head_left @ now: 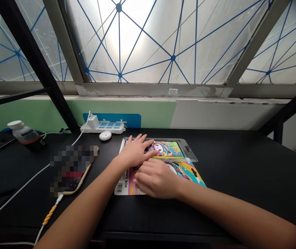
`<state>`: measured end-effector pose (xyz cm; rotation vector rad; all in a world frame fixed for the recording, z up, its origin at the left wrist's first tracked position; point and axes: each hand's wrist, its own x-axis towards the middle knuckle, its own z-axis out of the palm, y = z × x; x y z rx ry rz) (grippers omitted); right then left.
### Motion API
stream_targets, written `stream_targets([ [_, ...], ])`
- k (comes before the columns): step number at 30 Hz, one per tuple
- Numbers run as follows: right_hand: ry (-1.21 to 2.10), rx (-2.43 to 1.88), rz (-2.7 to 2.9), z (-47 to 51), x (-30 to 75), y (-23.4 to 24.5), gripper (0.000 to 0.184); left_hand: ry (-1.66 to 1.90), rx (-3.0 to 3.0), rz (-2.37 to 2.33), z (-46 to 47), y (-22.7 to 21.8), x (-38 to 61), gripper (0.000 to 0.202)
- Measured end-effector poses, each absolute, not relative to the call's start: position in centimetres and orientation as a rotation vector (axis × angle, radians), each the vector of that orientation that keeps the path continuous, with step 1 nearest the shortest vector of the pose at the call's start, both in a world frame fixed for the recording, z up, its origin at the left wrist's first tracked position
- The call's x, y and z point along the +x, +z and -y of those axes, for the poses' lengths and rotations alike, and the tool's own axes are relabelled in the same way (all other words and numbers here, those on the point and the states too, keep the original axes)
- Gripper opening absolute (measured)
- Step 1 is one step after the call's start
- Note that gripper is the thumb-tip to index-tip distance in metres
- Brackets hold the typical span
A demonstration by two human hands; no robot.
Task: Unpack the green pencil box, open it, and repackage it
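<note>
A colourful pencil box [177, 149] in a clear plastic blister shell [189, 152] lies flat on the black table. In front of it, partly under it, is a bright printed backing card [197, 178] with a barcode and the words "PENCIL BOX". My left hand [137, 150] rests on the blister and pencil box with its fingers spread. Over the card, just below my left hand, my right hand [158, 178] is closed with its fingers curled under. What the right fingers hold, if anything, is hidden.
To the left lies a phone [79, 180] with a charging cable [49, 214], its screen blurred. A white power strip [103, 128] and a small round white case [105, 135] sit at the back. A white-capped bottle [25, 135] stands far left. Black frame bars [31, 55] slant up on both sides.
</note>
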<state>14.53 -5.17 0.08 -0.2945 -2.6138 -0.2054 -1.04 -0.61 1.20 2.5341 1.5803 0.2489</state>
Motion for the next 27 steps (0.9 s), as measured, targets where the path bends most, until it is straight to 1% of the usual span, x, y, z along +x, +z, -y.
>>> stream_targets([
  [2,-0.270,-0.510,2.576,3.4,16.3,1.4,0.034,0.242,2.543,-1.573,0.6,1.1,-1.1,0.065],
  [5,-0.259,-1.047,2.565,-0.2,19.7,2.7,0.032,0.285,2.541,-1.565,0.6,1.1,-1.1,0.068],
  [8,-0.029,-1.312,2.629,-3.3,22.8,3.0,0.036,0.314,2.532,-1.574,0.6,1.0,-1.0,0.075],
  [12,0.307,-1.370,2.670,-4.5,24.5,3.1,0.051,0.339,2.572,-1.603,0.5,0.8,-0.9,0.071],
  [14,0.401,-1.396,2.674,-4.4,24.4,3.3,0.059,0.372,2.595,-1.626,0.5,0.7,-0.9,0.066],
  [16,0.439,-1.423,2.663,-4.2,24.2,3.5,0.061,0.410,2.608,-1.647,0.5,0.6,-0.9,0.062],
  [22,0.306,-1.448,2.621,-4.5,23.7,3.2,0.048,0.479,2.609,-1.692,0.8,1.2,-0.7,0.056],
  [27,0.110,-1.355,2.582,-3.7,23.4,3.3,0.046,0.531,2.660,-1.705,1.0,1.7,-1.3,0.052],
])
